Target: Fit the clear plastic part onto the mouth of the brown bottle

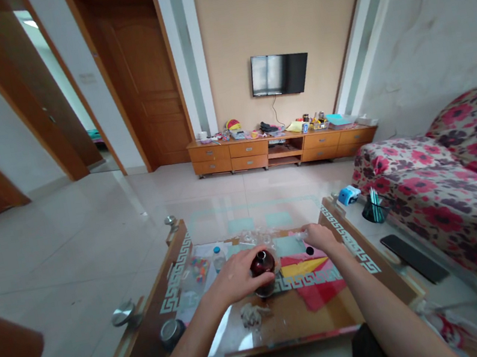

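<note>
Maroon bottle (262, 267) between clamped fingers (252, 255) of the left hand (238, 273); fingers of the right hand (320, 236) unclear.

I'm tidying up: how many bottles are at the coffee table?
2 that I can make out: the dark red bottle in the left hand, and the clear blue-capped bottle to its left. Others may be hidden.

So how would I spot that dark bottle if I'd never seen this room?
Start at the glass-topped table in front of the person and look near its middle. There, the left hand is wrapped around a rounded bottle with a narrow neck. It is dark reddish-brown, while the small bottle to its left is clear with a blue cap.
</note>
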A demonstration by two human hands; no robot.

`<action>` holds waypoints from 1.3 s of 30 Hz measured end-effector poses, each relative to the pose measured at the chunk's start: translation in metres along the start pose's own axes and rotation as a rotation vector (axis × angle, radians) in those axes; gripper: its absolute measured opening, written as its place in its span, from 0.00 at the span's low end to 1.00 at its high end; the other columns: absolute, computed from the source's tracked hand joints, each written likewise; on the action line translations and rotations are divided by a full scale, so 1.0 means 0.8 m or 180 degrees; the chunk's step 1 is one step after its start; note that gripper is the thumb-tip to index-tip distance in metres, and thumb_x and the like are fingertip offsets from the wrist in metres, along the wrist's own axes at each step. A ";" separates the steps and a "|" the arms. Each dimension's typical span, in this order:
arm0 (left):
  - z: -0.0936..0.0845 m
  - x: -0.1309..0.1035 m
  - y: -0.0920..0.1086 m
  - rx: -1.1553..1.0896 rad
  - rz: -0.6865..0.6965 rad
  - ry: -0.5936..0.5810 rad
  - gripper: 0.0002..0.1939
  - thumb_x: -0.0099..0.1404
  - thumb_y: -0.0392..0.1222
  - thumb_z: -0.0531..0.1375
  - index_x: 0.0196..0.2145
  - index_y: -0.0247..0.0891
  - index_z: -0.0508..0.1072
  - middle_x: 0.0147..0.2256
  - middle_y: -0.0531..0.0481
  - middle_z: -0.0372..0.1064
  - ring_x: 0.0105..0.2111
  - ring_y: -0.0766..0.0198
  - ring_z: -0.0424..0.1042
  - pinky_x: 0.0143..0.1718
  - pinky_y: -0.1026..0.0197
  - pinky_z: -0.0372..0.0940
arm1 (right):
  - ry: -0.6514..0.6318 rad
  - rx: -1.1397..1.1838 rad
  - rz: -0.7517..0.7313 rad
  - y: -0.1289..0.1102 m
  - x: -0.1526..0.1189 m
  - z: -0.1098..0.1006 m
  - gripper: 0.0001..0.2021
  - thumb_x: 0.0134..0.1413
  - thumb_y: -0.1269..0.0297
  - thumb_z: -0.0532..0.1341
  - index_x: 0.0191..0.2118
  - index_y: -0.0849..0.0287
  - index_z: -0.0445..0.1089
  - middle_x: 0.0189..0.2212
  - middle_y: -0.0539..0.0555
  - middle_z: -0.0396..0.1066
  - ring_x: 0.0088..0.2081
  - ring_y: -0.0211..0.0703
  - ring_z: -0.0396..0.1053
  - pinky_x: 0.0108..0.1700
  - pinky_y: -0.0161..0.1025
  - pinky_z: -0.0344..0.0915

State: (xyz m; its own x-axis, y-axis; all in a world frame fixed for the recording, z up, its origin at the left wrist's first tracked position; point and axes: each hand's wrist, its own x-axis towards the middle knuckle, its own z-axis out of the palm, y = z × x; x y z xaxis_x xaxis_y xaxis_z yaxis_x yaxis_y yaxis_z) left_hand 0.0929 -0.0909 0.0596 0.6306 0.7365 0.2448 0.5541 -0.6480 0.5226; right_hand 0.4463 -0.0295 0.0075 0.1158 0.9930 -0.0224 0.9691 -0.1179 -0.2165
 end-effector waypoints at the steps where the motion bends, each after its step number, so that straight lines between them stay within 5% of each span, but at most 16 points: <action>1: -0.002 -0.002 0.000 -0.0037 -0.0022 -0.0047 0.37 0.66 0.63 0.66 0.69 0.54 0.65 0.57 0.46 0.76 0.53 0.45 0.76 0.56 0.46 0.69 | -0.0032 -0.0009 0.0001 -0.002 0.002 0.001 0.18 0.62 0.55 0.63 0.53 0.51 0.81 0.45 0.63 0.82 0.48 0.57 0.80 0.50 0.45 0.71; 10: 0.001 -0.007 -0.004 -0.0184 -0.0034 -0.0180 0.44 0.60 0.57 0.71 0.70 0.54 0.61 0.57 0.47 0.76 0.54 0.44 0.76 0.53 0.49 0.69 | -0.0061 -0.0098 0.0143 0.003 0.007 -0.002 0.20 0.59 0.58 0.63 0.55 0.51 0.79 0.48 0.62 0.81 0.50 0.56 0.79 0.52 0.47 0.71; 16: 0.002 -0.012 -0.008 -0.0171 -0.0129 -0.0222 0.50 0.56 0.53 0.73 0.72 0.56 0.57 0.59 0.47 0.74 0.55 0.41 0.76 0.50 0.49 0.70 | 0.0302 -0.0053 0.0077 -0.004 0.001 -0.018 0.26 0.61 0.57 0.62 0.63 0.57 0.73 0.56 0.66 0.76 0.54 0.59 0.77 0.55 0.48 0.70; 21: 0.002 -0.014 -0.008 -0.0230 -0.0097 -0.0203 0.48 0.57 0.53 0.72 0.71 0.54 0.59 0.59 0.46 0.74 0.55 0.42 0.76 0.52 0.49 0.70 | 0.0781 0.0228 -0.0404 -0.037 -0.007 -0.030 0.26 0.63 0.66 0.57 0.66 0.54 0.69 0.62 0.59 0.72 0.54 0.51 0.75 0.56 0.41 0.68; 25: 0.004 -0.012 -0.007 -0.0273 -0.0083 -0.0169 0.48 0.57 0.52 0.72 0.71 0.54 0.58 0.60 0.47 0.74 0.55 0.42 0.76 0.53 0.48 0.70 | 0.1011 0.0722 -0.1037 -0.065 -0.017 -0.024 0.24 0.66 0.62 0.58 0.65 0.54 0.69 0.56 0.57 0.75 0.49 0.46 0.76 0.56 0.40 0.68; 33: 0.004 -0.011 -0.006 -0.0309 -0.0126 -0.0224 0.49 0.57 0.52 0.72 0.72 0.53 0.58 0.62 0.45 0.72 0.57 0.41 0.75 0.55 0.47 0.69 | 0.0784 0.0828 -0.1260 -0.078 -0.012 -0.013 0.24 0.67 0.59 0.59 0.66 0.56 0.70 0.59 0.60 0.74 0.55 0.50 0.74 0.61 0.46 0.67; 39: 0.002 -0.012 -0.004 -0.0318 -0.0129 -0.0238 0.50 0.57 0.52 0.72 0.73 0.55 0.56 0.63 0.47 0.71 0.58 0.42 0.74 0.57 0.45 0.69 | 0.0273 0.0857 -0.1480 -0.073 -0.012 0.006 0.32 0.67 0.44 0.61 0.68 0.59 0.67 0.64 0.63 0.71 0.63 0.56 0.70 0.66 0.50 0.63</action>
State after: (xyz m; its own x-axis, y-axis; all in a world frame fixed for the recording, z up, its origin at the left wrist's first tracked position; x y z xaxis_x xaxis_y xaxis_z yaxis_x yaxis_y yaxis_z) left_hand 0.0859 -0.0965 0.0547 0.6497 0.7427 0.1621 0.5252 -0.5928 0.6106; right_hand 0.3873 -0.0325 0.0160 -0.2836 0.9350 0.2128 0.8336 0.3501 -0.4273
